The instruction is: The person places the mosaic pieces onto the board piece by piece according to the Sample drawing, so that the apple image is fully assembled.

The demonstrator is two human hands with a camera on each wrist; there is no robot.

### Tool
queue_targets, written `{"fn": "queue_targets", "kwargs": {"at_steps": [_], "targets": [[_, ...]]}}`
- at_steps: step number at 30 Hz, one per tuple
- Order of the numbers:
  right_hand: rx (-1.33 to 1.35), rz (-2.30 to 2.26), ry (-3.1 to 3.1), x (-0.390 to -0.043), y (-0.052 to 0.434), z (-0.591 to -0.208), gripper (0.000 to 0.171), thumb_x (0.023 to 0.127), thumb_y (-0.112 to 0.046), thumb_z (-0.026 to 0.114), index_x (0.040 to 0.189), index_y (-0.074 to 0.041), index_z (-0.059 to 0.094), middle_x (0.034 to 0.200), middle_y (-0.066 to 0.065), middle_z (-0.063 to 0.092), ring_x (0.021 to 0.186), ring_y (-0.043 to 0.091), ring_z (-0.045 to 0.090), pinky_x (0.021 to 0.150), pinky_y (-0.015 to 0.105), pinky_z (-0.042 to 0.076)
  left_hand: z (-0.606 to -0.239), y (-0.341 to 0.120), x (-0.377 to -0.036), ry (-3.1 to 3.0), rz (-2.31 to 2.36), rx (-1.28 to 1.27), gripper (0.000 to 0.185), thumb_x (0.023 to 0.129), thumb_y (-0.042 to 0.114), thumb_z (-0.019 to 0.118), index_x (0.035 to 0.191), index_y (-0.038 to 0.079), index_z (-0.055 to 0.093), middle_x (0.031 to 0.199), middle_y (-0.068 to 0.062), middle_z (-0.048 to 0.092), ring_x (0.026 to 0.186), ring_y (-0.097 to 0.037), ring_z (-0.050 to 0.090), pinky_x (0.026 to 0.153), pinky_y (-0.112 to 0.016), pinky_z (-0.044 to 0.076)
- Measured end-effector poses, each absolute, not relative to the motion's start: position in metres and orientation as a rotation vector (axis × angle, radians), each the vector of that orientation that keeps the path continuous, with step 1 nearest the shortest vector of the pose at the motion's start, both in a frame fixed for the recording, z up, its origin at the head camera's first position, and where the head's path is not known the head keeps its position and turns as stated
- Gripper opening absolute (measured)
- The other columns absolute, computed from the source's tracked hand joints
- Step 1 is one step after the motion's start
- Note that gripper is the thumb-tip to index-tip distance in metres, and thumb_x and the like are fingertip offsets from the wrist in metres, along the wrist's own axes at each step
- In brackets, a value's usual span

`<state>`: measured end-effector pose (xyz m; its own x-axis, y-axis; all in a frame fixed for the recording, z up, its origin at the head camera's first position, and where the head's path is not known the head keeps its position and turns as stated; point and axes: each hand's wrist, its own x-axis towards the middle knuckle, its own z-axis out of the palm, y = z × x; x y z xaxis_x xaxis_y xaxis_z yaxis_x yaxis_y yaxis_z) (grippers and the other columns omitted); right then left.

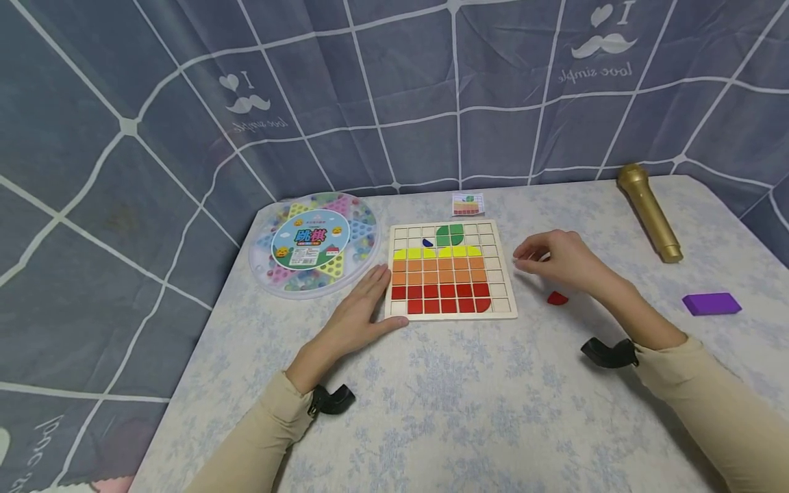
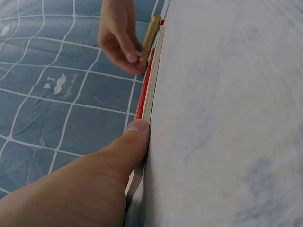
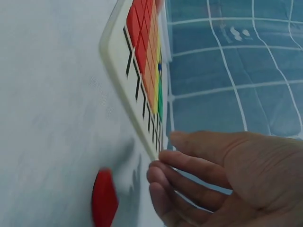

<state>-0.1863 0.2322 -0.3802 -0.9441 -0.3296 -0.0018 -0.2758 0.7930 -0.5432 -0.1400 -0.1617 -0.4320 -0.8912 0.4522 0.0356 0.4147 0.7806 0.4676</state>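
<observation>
A square wooden grid board [image 1: 501,274] lies on the table, filled with rows of red, orange and yellow tiles, a green leaf shape [image 1: 449,235] and a small blue piece [image 1: 428,242]. My left hand [image 1: 354,311] rests along its left side, fingers extended, the thumb touching the front edge near the corner. Just right of the board, my right hand [image 1: 557,257] hovers with loosely bent fingers; the right wrist view shows nothing between thumb and fingers. On the cloth below that hand lies a red rounded piece [image 1: 557,298].
A small picture card [image 1: 468,204] lies behind the board. At the left is a round Chinese checkers box [image 1: 314,281]. A gold microphone [image 1: 650,212] and a purple block [image 1: 711,304] lie at the right. A blue checked curtain [image 1: 419,89] hangs behind the table.
</observation>
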Motion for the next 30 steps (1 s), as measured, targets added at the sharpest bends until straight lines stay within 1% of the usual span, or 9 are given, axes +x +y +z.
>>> {"fn": "queue_targets", "kwargs": {"at_steps": [6, 9, 11, 14, 17, 20, 22, 27, 30], "targets": [[-0.515, -0.753, 2.894, -0.171, 0.258, -0.383, 0.033, 0.091, -0.025, 0.085, 0.112, -0.002, 0.078, 0.092, 0.001, 0.076, 0.087, 0.019, 0.071, 0.073, 0.031, 0.055, -0.433, -0.162, -0.141, 2.883, 0.723, 0.708, 0.103, 0.095, 0.056, 0.073, 0.167, 0.003, 0.022, 0.176, -0.012, 0.018, 0.165, -0.028, 0.012, 0.130, -0.052, 0.023], [-0.516, -0.734, 2.894, -0.162, 0.268, -0.384, 0.038, 0.087, -0.027, 0.090, 0.112, -0.002, 0.078, 0.092, -0.001, 0.076, 0.086, 0.016, 0.070, 0.074, 0.029, 0.055, -0.433, -0.163, -0.142, 2.884, 0.726, 0.715, 0.102, 0.095, 0.055, 0.074, 0.167, 0.002, 0.023, 0.176, -0.012, 0.019, 0.165, -0.029, 0.012, 0.131, -0.052, 0.023], [-0.539, -0.731, 2.881, -0.156, 0.272, -0.385, 0.039, 0.084, -0.025, 0.092, 0.112, -0.002, 0.078, 0.093, -0.001, 0.075, 0.086, 0.017, 0.070, 0.074, 0.030, 0.057, -0.431, -0.163, -0.141, 2.884, 0.730, 0.723, 0.102, 0.095, 0.054, 0.074, 0.166, 0.002, 0.024, 0.176, -0.012, 0.020, 0.165, -0.029, 0.013, 0.131, -0.051, 0.022], [-0.578, -0.731, 2.846, -0.150, 0.274, -0.387, 0.035, 0.081, -0.015, 0.093, 0.109, -0.002, 0.077, 0.093, 0.000, 0.074, 0.086, 0.018, 0.070, 0.075, 0.032, 0.060, -0.430, -0.163, -0.141, 2.881, 0.736, 0.726, 0.101, 0.095, 0.054, 0.074, 0.166, 0.001, 0.025, 0.176, -0.013, 0.020, 0.165, -0.029, 0.014, 0.131, -0.051, 0.022], [-0.591, -0.714, 2.829, -0.148, 0.272, -0.389, 0.027, 0.079, -0.006, 0.091, 0.102, -0.004, 0.077, 0.090, -0.001, 0.072, 0.084, 0.017, 0.067, 0.072, 0.032, 0.060, -0.429, -0.162, -0.141, 2.875, 0.729, 0.719, 0.101, 0.096, 0.054, 0.073, 0.166, 0.001, 0.024, 0.176, -0.012, 0.019, 0.165, -0.029, 0.013, 0.131, -0.051, 0.021], [-0.599, -0.686, 2.845, -0.147, 0.271, -0.391, 0.021, 0.080, -0.006, 0.090, 0.095, -0.009, 0.076, 0.085, -0.005, 0.071, 0.080, 0.013, 0.064, 0.069, 0.027, 0.055, -0.430, -0.162, -0.141, 2.874, 0.715, 0.712, 0.101, 0.096, 0.055, 0.072, 0.167, 0.002, 0.023, 0.176, -0.012, 0.018, 0.165, -0.029, 0.012, 0.131, -0.051, 0.021], [-0.599, -0.705, 2.842, -0.147, 0.272, -0.392, 0.020, 0.080, -0.007, 0.091, 0.092, -0.011, 0.075, 0.084, -0.006, 0.069, 0.078, 0.011, 0.062, 0.068, 0.026, 0.053, -0.431, -0.162, -0.141, 2.877, 0.706, 0.711, 0.101, 0.097, 0.055, 0.072, 0.167, 0.002, 0.022, 0.176, -0.012, 0.018, 0.165, -0.028, 0.012, 0.131, -0.051, 0.021], [-0.586, -0.786, 2.809, -0.148, 0.275, -0.394, 0.022, 0.081, -0.012, 0.092, 0.090, -0.015, 0.072, 0.080, -0.006, 0.063, 0.074, 0.006, 0.056, 0.066, 0.023, 0.050, -0.431, -0.162, -0.142, 2.875, 0.707, 0.706, 0.101, 0.096, 0.054, 0.073, 0.167, 0.002, 0.022, 0.176, -0.012, 0.018, 0.165, -0.028, 0.012, 0.131, -0.051, 0.021], [-0.633, -0.832, 2.809, -0.148, 0.274, -0.394, 0.020, 0.082, -0.012, 0.091, 0.090, -0.018, 0.073, 0.078, -0.008, 0.063, 0.073, 0.003, 0.055, 0.066, 0.022, 0.051, -0.431, -0.162, -0.142, 2.876, 0.711, 0.704, 0.102, 0.096, 0.055, 0.073, 0.167, 0.003, 0.022, 0.176, -0.012, 0.018, 0.165, -0.028, 0.012, 0.131, -0.051, 0.021]]}}
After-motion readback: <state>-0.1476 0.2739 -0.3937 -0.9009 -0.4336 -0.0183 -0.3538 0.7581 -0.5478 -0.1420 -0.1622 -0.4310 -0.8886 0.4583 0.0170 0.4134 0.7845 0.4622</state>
